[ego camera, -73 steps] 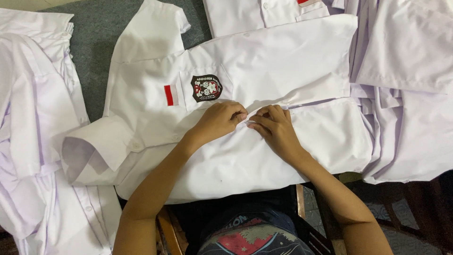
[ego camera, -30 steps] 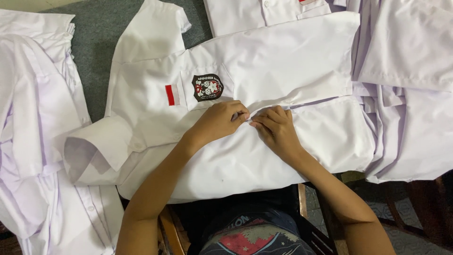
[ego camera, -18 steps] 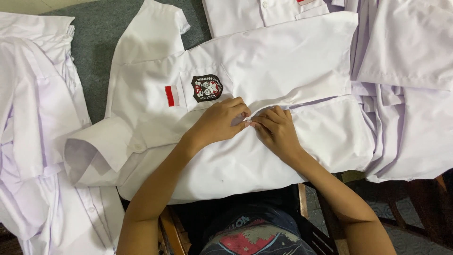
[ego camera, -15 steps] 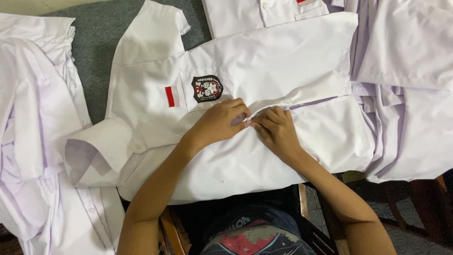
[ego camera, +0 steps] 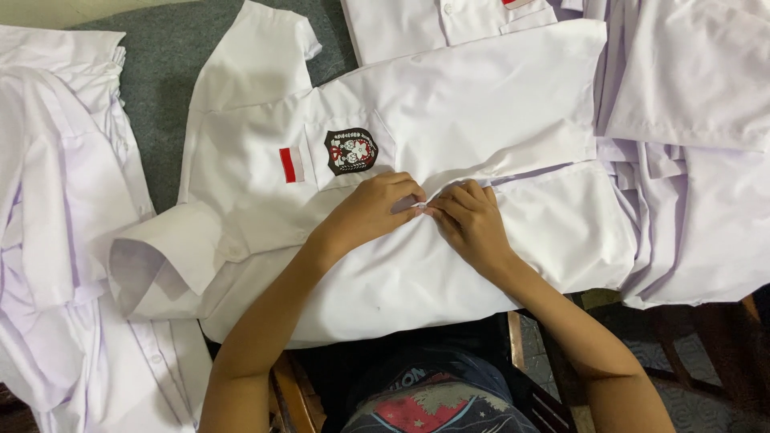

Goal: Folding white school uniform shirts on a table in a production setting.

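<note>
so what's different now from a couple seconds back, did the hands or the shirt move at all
Very little. The left hand and right hand have drawn slightly closer at the front opening of the white shirt, fingertips pinching together at one spot on the placket. The shirt, its chest badge and the other white shirts around it lie as before.

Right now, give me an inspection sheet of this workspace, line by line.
Surface: grey cloth-covered table, mostly hidden by shirts.
Job's things: white shirt with a badge and red-and-white patch, lying flat.
Clutter: white shirt piles at left and at right.
Grippers: left hand and right hand pinch the shirt's front edge at a button.
Cables: nothing seen.
Surroundings: wooden chair under the person.
</note>
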